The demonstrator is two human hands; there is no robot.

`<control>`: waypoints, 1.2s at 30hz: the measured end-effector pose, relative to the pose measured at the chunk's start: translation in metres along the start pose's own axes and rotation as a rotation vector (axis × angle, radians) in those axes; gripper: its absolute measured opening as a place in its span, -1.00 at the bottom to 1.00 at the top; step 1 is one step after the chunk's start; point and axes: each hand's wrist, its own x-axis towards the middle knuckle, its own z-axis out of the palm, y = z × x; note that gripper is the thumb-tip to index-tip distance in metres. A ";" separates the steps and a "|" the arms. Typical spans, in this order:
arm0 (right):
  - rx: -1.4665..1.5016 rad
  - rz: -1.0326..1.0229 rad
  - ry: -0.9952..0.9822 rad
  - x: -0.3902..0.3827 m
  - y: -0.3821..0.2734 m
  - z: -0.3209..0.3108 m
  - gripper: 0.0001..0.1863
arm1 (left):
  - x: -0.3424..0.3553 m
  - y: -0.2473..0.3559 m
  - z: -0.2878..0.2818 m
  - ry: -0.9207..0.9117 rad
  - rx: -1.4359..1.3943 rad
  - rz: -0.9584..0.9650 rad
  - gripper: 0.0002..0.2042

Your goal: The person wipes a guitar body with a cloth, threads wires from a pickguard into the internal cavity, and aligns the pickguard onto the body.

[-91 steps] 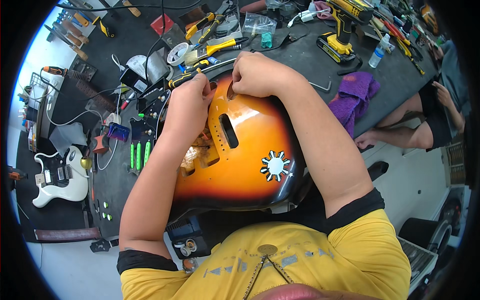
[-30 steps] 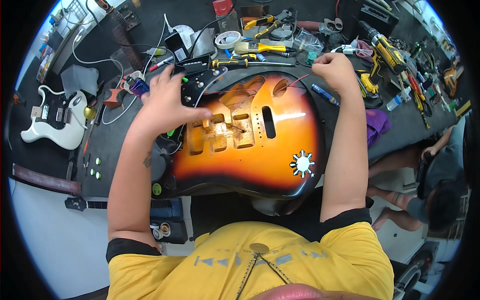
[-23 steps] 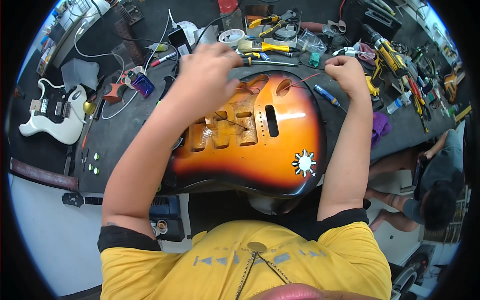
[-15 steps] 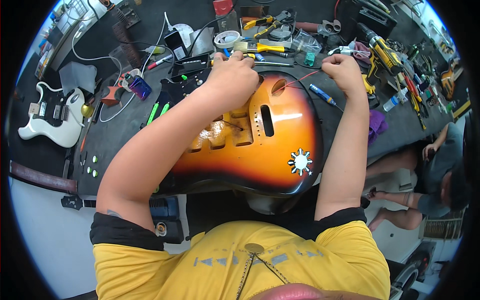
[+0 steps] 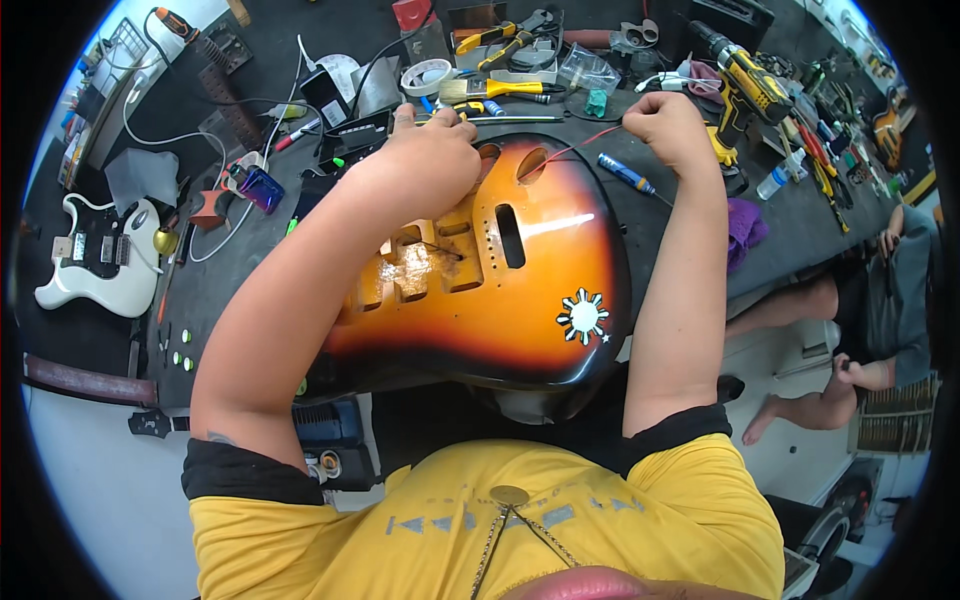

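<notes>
A sunburst electric guitar body (image 5: pixel 520 290) with a white sun emblem lies in front of me, its routed cavities facing up. My right hand (image 5: pixel 675 130) is closed in a pinch beyond the body's right edge, holding the end of a red wire (image 5: pixel 585 141). The wire runs into an oval hole (image 5: pixel 532 166) near the body's far right edge. Over the far edge, left of that hole, my left hand (image 5: pixel 425 165) rests with bent fingers on the body; its fingertips are hidden. A dark wire (image 5: pixel 440 247) lies across the middle cavity.
Beyond the body lie a yellow-handled brush (image 5: pixel 500 89), a tape roll (image 5: pixel 428 76) and pliers (image 5: pixel 520 45). To the right are a blue pen-shaped tool (image 5: pixel 627 173), a cordless drill (image 5: pixel 745 85) and a purple cloth (image 5: pixel 745 232). A white guitar body (image 5: pixel 100 255) lies left. Another person (image 5: pixel 890 310) sits at right.
The whole view has shifted, so the bench things sit further left. My right hand has edged slightly away from the hole, still pinching the red wire. My left hand stays on the body.
</notes>
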 end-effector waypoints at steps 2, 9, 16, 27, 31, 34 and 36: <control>0.058 0.019 0.060 0.002 0.004 -0.004 -0.68 | 0.004 0.000 0.006 -0.015 0.010 -0.014 -0.65; 0.049 0.041 0.113 0.002 0.009 -0.013 -0.66 | 0.001 0.001 0.024 0.124 0.068 0.013 -0.68; 0.010 0.034 0.122 0.004 0.005 -0.007 -0.67 | -0.047 -0.017 0.006 0.480 -0.127 -0.020 -0.65; 0.480 0.014 0.152 -0.001 -0.010 0.003 -0.78 | -0.152 -0.074 0.072 0.259 -0.804 -0.734 -0.18; 0.514 -0.002 0.154 0.002 -0.005 0.003 -0.79 | -0.134 -0.080 0.066 0.137 -0.931 -0.734 0.00; 0.526 0.003 0.155 0.005 -0.002 0.005 -0.79 | -0.132 -0.089 0.064 0.041 -0.967 -0.735 0.09; 0.494 0.020 0.153 0.007 -0.002 0.007 -0.79 | -0.134 -0.090 0.071 -0.036 -0.955 -0.659 0.22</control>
